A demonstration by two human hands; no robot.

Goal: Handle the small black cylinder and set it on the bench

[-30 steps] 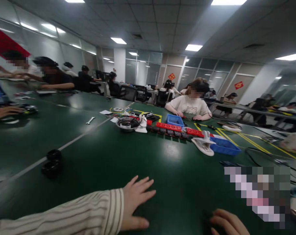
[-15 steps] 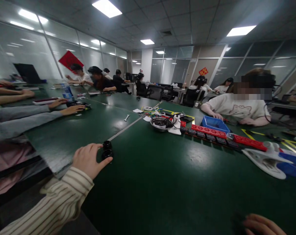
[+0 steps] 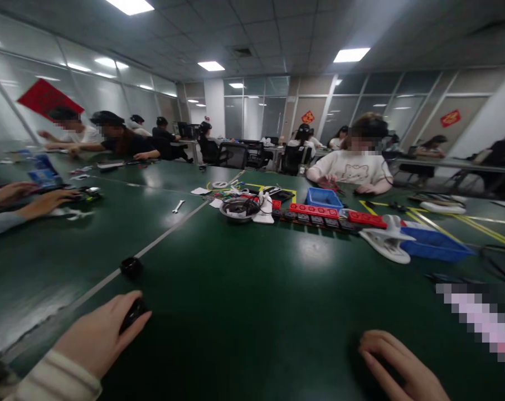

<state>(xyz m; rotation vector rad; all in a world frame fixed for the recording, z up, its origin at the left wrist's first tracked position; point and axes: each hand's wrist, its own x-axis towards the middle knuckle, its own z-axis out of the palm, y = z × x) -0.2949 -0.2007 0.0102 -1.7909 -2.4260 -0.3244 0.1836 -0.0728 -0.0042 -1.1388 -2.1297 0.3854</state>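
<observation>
My left hand (image 3: 100, 328) is closed around a small glossy black part (image 3: 134, 316), its fingers and thumb on either side. Just beyond it, a similar black round piece (image 3: 131, 267) stands alone on the green table (image 3: 244, 295), beside the pale seam. What these two pieces are I cannot make out. Low on the right, my right hand (image 3: 398, 365) rests at the tabletop with fingers loosely curved and a gap between thumb and forefinger. No object shows in it, though a dark patch lies by its fingertips.
A wrench (image 3: 178, 206) lies beyond the seam. Farther off are a metal bowl (image 3: 238, 214) of cables, red power strips (image 3: 315, 210), a white clamp-like item (image 3: 388, 239) and blue trays (image 3: 434, 243). A co-worker (image 3: 348, 167) sits opposite; another person's hands (image 3: 47, 203) work at left.
The view has swung right. My left hand has drawn one black piece nearer, away from the other, which stays on the table. More of my right hand now shows.
</observation>
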